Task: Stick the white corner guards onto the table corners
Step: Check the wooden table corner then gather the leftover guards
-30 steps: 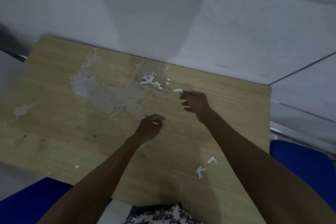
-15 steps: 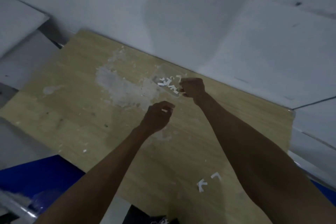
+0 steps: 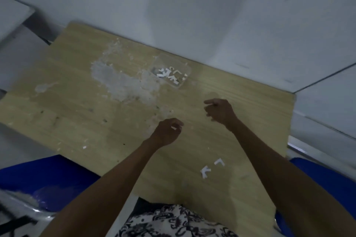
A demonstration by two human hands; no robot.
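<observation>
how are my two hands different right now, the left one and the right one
The left hand pinches a small white piece in its curled fingers; the right hand holds nothing that shows, its fingers loosely bent. The left hand sits nearer the body, the right hand farther out, closer to the clear tray of white pieces. Both hover over the wooden table, apart from each other.

Left hand [image 3: 167,131] hides most of its white piece [image 3: 173,128]; tray [image 3: 187,69] guards blur together; both forearms cut off at bottom edge.
</observation>
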